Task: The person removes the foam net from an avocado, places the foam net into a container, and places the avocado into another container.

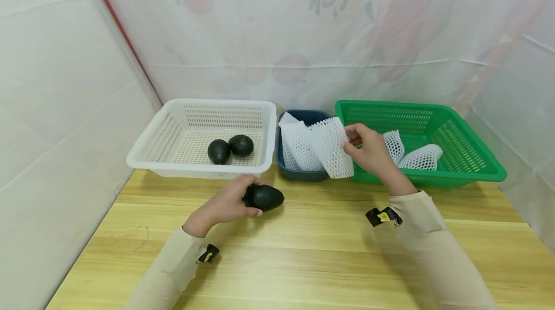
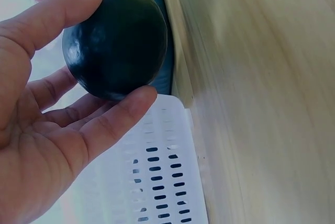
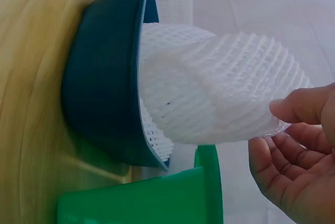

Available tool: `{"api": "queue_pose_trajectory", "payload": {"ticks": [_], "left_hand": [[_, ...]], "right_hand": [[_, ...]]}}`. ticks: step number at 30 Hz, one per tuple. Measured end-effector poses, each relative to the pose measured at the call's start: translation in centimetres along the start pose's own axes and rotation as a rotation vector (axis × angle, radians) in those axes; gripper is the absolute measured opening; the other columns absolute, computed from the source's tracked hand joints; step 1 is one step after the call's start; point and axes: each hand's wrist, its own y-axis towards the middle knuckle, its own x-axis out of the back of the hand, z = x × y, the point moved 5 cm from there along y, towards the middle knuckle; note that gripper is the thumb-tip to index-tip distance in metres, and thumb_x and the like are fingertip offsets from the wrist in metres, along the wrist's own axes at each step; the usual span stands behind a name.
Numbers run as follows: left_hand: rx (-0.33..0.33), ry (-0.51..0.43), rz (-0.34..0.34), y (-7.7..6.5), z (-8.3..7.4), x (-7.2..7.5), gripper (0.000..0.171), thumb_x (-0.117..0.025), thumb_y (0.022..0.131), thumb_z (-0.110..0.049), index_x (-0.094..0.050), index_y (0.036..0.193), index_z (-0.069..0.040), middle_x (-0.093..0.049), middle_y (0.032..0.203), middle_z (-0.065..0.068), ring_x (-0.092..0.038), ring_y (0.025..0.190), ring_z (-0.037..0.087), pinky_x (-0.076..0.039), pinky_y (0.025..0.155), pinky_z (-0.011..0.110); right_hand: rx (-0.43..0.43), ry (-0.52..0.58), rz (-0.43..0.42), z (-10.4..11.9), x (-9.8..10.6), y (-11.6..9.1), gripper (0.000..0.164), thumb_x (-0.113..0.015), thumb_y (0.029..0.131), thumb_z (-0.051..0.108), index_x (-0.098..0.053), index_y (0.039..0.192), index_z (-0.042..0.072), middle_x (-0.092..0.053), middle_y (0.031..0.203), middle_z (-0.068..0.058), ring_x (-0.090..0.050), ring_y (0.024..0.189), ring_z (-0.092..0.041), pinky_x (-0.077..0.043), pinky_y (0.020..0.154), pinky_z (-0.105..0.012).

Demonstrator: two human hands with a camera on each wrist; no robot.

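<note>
My left hand [image 1: 231,200] grips a dark green avocado [image 1: 265,197] just in front of the white basket, its narrower end pointing right. In the left wrist view the thumb and fingers curl round the avocado [image 2: 118,41]. My right hand [image 1: 368,148] pinches the edge of a white foam net sleeve [image 1: 333,148] over the right side of the blue bin [image 1: 299,175]. Seen from the right wrist, thumb and fingertips hold one end of that foam net sleeve [image 3: 235,88]. Other foam net sleeves [image 1: 299,143] lie in the bin.
Two avocados [image 1: 218,151] sit in the white basket [image 1: 201,171] at the left. At the right, the green basket [image 1: 468,175] holds white netted pieces [image 1: 420,158]. The three containers stand in a row on the wooden table [image 1: 303,252], before a pale curtain [image 1: 260,25].
</note>
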Motion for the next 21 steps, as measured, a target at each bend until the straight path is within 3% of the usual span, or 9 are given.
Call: {"api": "queue_pose_trajectory", "payload": {"ticks": [11, 21], "left_hand": [[0.031, -0.010, 0.000, -0.5, 0.4, 0.6, 0.054, -0.084, 0.065, -0.016, -0.056, 0.110, -0.006, -0.056, 0.110, 0.004, -0.051, 0.101, 0.019, -0.042, 0.087, 0.039], [0.053, 0.009, 0.001, -1.0, 0.7, 0.7, 0.056, -0.084, 0.065, -0.018, -0.056, 0.113, -0.008, -0.056, 0.114, 0.005, -0.051, 0.105, 0.020, -0.042, 0.088, 0.040]], "right_hand": [[-0.280, 0.056, 0.015, -2.0, -0.5, 3.1, 0.042, -0.059, 0.091, 0.017, -0.048, 0.127, -0.002, -0.057, 0.106, -0.019, -0.054, 0.097, -0.032, -0.046, 0.076, -0.047], [-0.321, -0.033, 0.064, -1.9, -1.3, 4.5, 0.061, -0.061, 0.091, 0.023, -0.035, 0.139, -0.002, -0.046, 0.128, -0.024, -0.045, 0.115, -0.037, -0.039, 0.089, -0.052]]}}
